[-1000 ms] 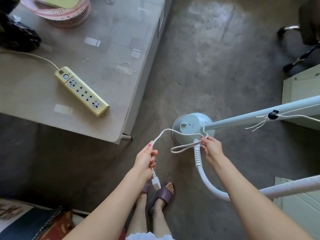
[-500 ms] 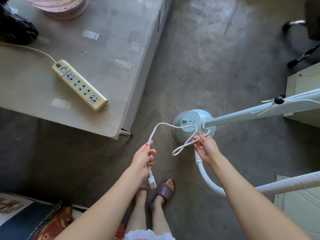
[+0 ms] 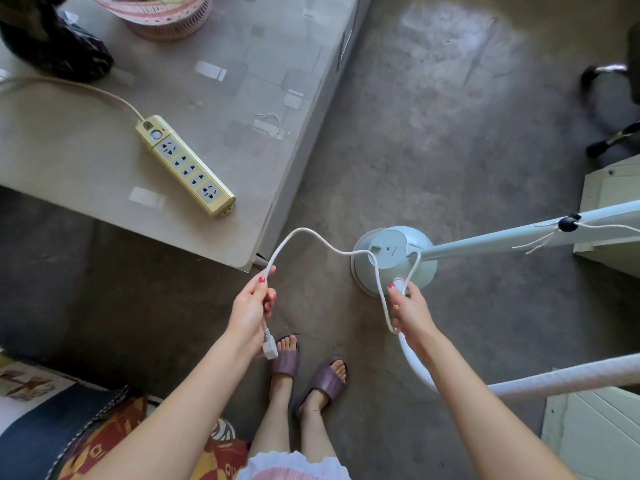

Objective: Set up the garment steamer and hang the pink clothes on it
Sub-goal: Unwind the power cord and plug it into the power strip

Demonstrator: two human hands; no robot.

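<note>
The pale blue garment steamer base stands on the concrete floor, its pole leaning off to the right. A white power cord runs from the base. My left hand grips the cord near its end, and the white plug dangles below that hand. My right hand holds a loop of the same cord beside the base, just above the ribbed steam hose. A yellow power strip lies on the table at the left. No pink clothes are visible apart from the pink hem at the bottom edge.
A low grey table fills the upper left, with a pink basket and a black bag on it. Chair wheels show at the upper right, white furniture at the right. A patterned cushion lies bottom left.
My hands have drawn apart, pulling the cord out longer between them. My right hand has dropped lower beside the base, and the loop it holds has grown.
</note>
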